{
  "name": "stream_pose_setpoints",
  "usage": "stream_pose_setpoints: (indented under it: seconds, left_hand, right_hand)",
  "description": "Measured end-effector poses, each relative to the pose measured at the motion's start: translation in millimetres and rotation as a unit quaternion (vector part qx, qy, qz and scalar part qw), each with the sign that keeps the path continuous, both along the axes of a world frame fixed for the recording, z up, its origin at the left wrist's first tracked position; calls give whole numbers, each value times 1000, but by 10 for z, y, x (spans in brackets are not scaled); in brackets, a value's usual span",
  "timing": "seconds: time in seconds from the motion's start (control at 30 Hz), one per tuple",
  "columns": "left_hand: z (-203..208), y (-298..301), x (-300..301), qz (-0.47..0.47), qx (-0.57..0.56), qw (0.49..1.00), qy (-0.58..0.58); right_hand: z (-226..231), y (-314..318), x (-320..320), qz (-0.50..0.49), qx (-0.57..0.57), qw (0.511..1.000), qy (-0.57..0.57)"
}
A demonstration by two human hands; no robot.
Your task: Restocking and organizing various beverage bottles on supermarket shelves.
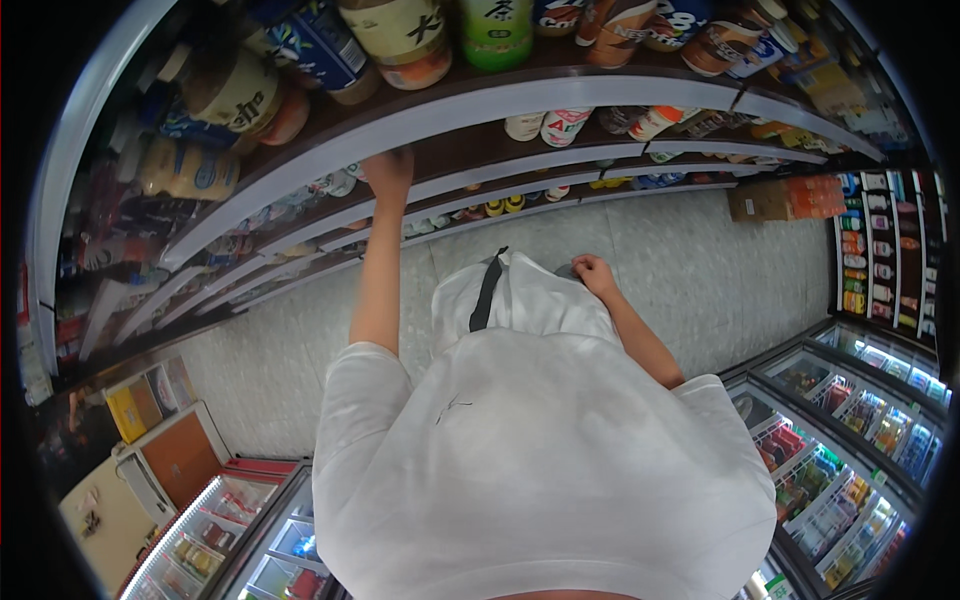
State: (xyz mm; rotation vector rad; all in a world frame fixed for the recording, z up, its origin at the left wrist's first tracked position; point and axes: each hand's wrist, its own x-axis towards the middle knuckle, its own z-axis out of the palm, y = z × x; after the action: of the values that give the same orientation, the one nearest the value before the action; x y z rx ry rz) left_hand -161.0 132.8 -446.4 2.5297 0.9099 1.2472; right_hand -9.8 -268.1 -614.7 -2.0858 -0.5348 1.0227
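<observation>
My left hand (388, 175) reaches in at the second shelf, just under the pale front rail of the top shelf. The rail and shadow partly hide its fingers, and whether it holds anything cannot be made out. White bottles (335, 183) stand close to its left side. Down at my right side hangs my right hand (594, 273), its fingers loosely curled with nothing visible in them. On the top shelf, above my left hand, are a large bottle with a cream label (398, 40) and a green-labelled bottle (497, 32).
Long shelves of bottles run across the front, with the top shelf's rail (440, 110) sticking out over the lower ones. Cardboard boxes (785, 198) sit on the grey tiled floor (690, 245) at the far right. Glass-door fridges (825, 450) stand behind me on both sides.
</observation>
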Motion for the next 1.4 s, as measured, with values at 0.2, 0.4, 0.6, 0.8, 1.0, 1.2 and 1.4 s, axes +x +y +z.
stream_pose_setpoints:
  seconds: [0.2,0.4,0.6,0.8,1.0,1.2,1.4]
  left_hand:
    - [-186,481,81,-40,57,994,88]
    - [-349,585,97,-57,61,993,78]
    - [-358,627,26,-47,74,993,75]
    - [31,105,128,-46,-55,997,33]
    - [494,-427,236,-80,-122,989,-27]
    - [451,-599,743,-195,-217,956,-13]
    - [374,-615,980,-201,-177,963,31]
  right_hand:
    - [135,211,6,89,-14,995,-38]
    - [113,76,-20,39,-9,999,-35]
    - [-101,-103,-21,-26,15,999,22]
    - [-143,20,20,-21,3,999,31]
    - [-174,135,46,31,24,999,22]
    - [-30,200,13,48,16,999,-11]
    - [34,86,-54,15,-4,1000,-27]
